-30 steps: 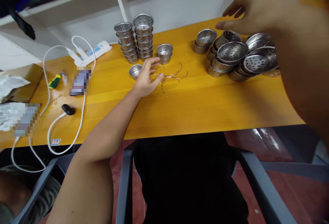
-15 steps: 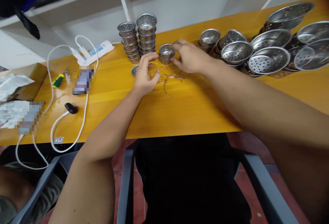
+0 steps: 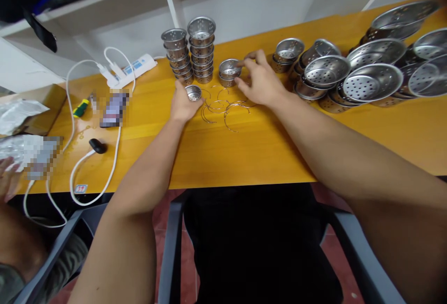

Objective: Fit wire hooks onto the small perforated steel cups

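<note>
My left hand (image 3: 182, 104) curls around a small perforated metal cup (image 3: 193, 92), thumb on the near side and fingers on the left. My right hand (image 3: 260, 79) is spread, thumb and index finger apart, at the right side of a short stack of perforated metal cups (image 3: 229, 72); its fingertips are at the rim, and whether they touch I cannot tell. Between the hands, several thin curved wires (image 3: 218, 106) lie loose on the table. Two tall stacks of the same cups stand behind my left hand, the left stack (image 3: 176, 57) and the right stack (image 3: 201, 50).
Larger perforated metal bowls (image 3: 372, 83) and cups crowd the right of the wooden table (image 3: 244, 155). At left lie a power strip (image 3: 134, 69), white cables, a phone (image 3: 114, 109), a green-yellow tool (image 3: 81, 108) and a black object (image 3: 98, 145). Another person's hand (image 3: 6, 178) shows at far left.
My left hand has moved left and down from beside the short stack and closed around the small cup. My right hand has shifted slightly right, fingers spreading. Another person's hand has appeared at left.
</note>
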`<state>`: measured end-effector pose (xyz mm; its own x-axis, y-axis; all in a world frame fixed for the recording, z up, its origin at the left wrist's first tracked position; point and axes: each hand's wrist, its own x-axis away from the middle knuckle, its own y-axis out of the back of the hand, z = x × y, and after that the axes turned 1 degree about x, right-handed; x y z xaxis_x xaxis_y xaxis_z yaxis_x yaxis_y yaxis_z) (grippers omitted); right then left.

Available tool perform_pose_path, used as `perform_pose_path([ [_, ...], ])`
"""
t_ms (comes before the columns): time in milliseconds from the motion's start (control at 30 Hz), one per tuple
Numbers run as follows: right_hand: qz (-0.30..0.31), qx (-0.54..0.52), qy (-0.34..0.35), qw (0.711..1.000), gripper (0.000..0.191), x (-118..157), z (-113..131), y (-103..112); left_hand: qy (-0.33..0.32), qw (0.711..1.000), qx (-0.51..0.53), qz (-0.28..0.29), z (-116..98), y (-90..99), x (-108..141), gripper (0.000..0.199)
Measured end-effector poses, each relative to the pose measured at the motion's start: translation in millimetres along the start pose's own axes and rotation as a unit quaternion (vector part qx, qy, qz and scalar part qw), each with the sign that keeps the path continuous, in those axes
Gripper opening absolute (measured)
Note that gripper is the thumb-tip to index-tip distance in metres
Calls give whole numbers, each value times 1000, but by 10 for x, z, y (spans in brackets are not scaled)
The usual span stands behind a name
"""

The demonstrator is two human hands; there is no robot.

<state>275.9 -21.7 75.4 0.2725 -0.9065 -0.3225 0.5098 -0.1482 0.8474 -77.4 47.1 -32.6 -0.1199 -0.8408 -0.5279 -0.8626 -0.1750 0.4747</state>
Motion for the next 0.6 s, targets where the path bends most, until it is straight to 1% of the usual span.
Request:
perform_pose_path([
  [33,3,7,0,1000,76,13,13,58,37,999,-11,-9,-82,13,-9,113],
  [67,4,11,1,1000,73,22,24,124,52,998,-13,-13,-187,22,-18,115],
  [100,5,15,2,1000,68,26,34,196,51,999,-7,-15,-301,28,-24,116],
  [167,16,31,10,999,57,22,41,340,21,1000,11,-13,-503,22,-25,119],
  [200,37,45,19,998,50,16,37,401,5,1000,16,-7,-574,11,-19,121],
  [233,73,62,31,995,45,10,28,447,-8,1000,17,0,-620,-4,-10,122],
  [267,120,77,45,989,43,3,16,474,-17,1000,15,8,-643,-21,2,123],
  [300,169,87,61,980,46,-2,3,479,-21,1000,12,15,-649,-39,14,123],
  [333,210,90,81,970,51,-6,-10,462,-21,1000,10,20,-645,-56,24,122],
  [367,237,88,102,962,56,-9,-20,424,-19,1000,9,22,-636,-70,33,120],
  [400,247,81,120,958,58,-12,-24,371,-16,1000,11,22,-627,-81,39,118],
  [433,244,70,133,958,55,-13,-22,307,-12,1000,14,20,-622,-87,41,116],
  [533,224,41,140,964,30,-19,23,120,-11,1000,18,7,-633,-83,28,111],
  [600,225,42,131,965,23,-20,79,42,-16,1000,12,0,-646,-71,12,109],
])
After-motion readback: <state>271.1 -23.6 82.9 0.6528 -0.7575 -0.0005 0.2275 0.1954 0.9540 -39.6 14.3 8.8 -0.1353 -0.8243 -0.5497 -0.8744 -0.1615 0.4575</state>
